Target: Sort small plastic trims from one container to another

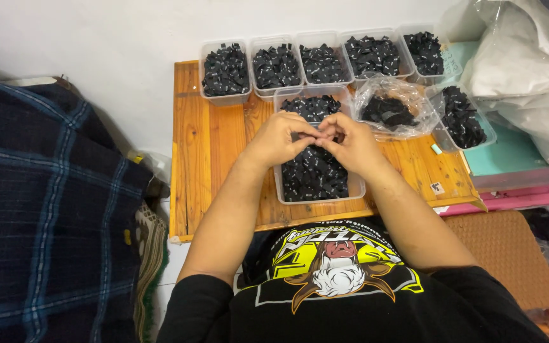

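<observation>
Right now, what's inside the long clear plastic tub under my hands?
The long clear plastic tub is packed with small black folded pieces bearing white marks. The left hand and right hand meet above its middle, covering that part; what they pinch cannot be seen.

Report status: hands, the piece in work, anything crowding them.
Left hand and right hand meet fingertip to fingertip, grip contents too small to tell. Below: long clear plastic tub of small black folded pieces. Crinkled clear plastic bag close right.

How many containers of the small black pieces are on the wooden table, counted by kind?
Small clear tubs in the back row: 5
Large clear tubs, under the hands and at the right: 2
Clear plastic bag: 1
Total: 8
</observation>
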